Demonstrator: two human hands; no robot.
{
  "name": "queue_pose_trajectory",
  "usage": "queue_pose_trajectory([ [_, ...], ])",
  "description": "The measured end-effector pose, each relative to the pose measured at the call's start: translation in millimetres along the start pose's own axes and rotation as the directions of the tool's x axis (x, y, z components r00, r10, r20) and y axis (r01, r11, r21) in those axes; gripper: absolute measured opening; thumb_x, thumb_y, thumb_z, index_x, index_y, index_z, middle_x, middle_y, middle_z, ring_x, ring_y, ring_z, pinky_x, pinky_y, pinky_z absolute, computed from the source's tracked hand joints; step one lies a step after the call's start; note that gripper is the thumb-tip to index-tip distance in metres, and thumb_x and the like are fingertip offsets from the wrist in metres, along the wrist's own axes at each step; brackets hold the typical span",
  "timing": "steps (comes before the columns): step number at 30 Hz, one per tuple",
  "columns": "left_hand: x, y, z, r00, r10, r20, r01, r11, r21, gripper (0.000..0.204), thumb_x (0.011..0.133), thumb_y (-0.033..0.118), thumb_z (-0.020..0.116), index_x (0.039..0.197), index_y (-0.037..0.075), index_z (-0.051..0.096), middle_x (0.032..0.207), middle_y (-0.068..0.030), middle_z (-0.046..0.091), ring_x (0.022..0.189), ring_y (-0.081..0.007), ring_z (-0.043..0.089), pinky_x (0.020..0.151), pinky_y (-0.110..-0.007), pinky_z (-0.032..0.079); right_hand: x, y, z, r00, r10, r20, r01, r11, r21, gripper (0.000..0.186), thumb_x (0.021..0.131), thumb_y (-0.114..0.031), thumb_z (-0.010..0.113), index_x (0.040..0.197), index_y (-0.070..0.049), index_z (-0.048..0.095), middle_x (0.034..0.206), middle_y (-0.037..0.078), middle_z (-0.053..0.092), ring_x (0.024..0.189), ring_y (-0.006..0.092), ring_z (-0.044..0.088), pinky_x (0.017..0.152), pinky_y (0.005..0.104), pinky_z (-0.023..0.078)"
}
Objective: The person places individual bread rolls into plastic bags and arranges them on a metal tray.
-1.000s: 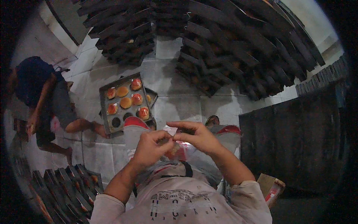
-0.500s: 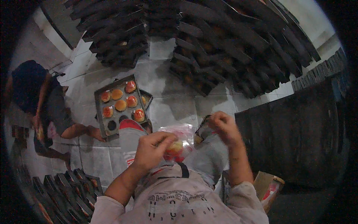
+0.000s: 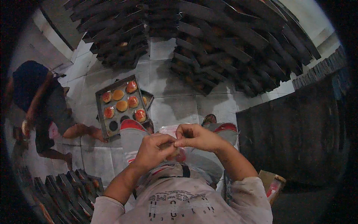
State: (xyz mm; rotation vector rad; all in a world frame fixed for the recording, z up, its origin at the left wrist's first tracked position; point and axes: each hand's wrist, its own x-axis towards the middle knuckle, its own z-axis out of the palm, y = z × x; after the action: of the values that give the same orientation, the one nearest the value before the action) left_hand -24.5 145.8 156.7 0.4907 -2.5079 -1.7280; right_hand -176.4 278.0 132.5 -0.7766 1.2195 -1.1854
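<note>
My left hand (image 3: 154,150) is closed in a pinch on a clear plastic bag (image 3: 169,130) with pink-red print, held over my lap. Red print on the bag shows below my fingers; the bun seen inside it earlier is now mostly hidden by my hands. My right hand (image 3: 199,137) is also pinched, thumb and forefinger meeting the left fingertips at the bag. What lies between the right fingertips is too small to make out. Ahead to the left, a dark metal tray (image 3: 100,108) carries several glazed round buns (image 3: 122,106), some in clear wrapping.
Tall stacks of dark trays (image 3: 238,48) fill the far side. More trays (image 3: 69,190) stand at lower left. Another person (image 3: 41,93) sits at the left, one foot near the bun tray. A cardboard box (image 3: 274,184) stands beside my right elbow, below a dark panel (image 3: 287,138).
My right hand has come down and left from its raised place to meet my left hand at the bag. My right knee has shifted outward. The left hand has kept its hold.
</note>
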Motion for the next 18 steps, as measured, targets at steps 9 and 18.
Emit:
queue_pose_trajectory([
  [9, -4, -12, -6, 0.994, -0.107, -0.021, 0.103, 0.985, -0.14, 0.018, 0.087, 0.014, 0.057, 0.092, -0.002, 0.064, 0.085, -0.0099, 0.067, 0.08, -0.0145, 0.063, 0.072, -0.027, 0.049, -36, 28, -42, 0.95, -0.208, -0.235, 0.243, 0.961, 0.13, 0.022, 0.083, -0.021, 0.065, 0.085, -0.004, 0.051, 0.079, -0.002, 0.05, 0.069, 0.0093, 0.047, 0.065, 0.0265, 0.042],
  [18, 8, -35, 2, 0.919, -0.345, -0.191, 0.042, 0.567, -0.823, 0.018, 0.092, 0.019, 0.053, 0.095, 0.001, 0.056, 0.096, -0.0102, 0.064, 0.089, -0.0173, 0.063, 0.083, -0.03, 0.048, -24, 7, -9, 0.768, -0.257, -0.587, 0.179, 0.966, -0.188, 0.021, 0.081, -0.014, 0.064, 0.098, -0.001, 0.065, 0.085, 0.005, 0.061, 0.086, 0.0139, 0.058, 0.075, 0.0269, 0.044],
])
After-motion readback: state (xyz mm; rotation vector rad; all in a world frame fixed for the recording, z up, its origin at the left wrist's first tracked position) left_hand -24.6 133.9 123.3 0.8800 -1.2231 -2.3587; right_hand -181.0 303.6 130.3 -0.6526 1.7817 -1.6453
